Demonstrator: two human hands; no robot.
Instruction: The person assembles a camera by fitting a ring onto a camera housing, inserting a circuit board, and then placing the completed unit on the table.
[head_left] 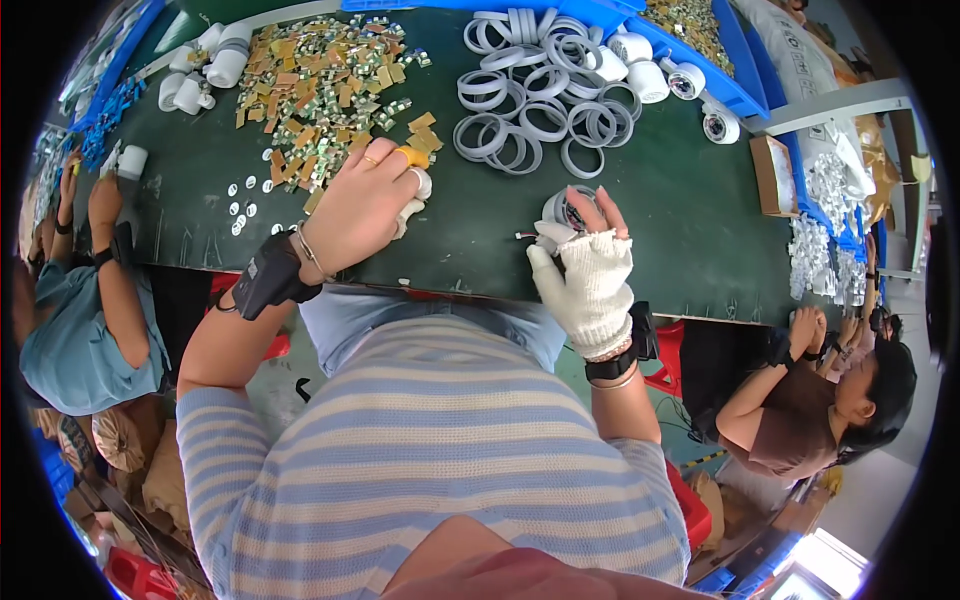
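Observation:
My left hand (365, 208) is at the near right edge of a heap of small circuit boards (325, 80), some with tan faces. A yellow cover is on one finger and white covers on others; the fingers are curled, and whatever they pinch is hidden. My right hand (590, 285), in a white knitted glove with bare fingertips, grips a small white-and-grey round camera unit (556, 210) just above the table. A short cable with a white plug sticks out from its left side. Beyond it lies a pile of grey plastic rings (543, 120).
White camera housings (229, 66) stand at the far left, and similar camera units (720, 124) at the far right. Round white stickers (237, 208) dot the green table (460, 235). Blue bins (740, 75) line the back. One person (90, 330) works on my left, another (790, 410) on my right.

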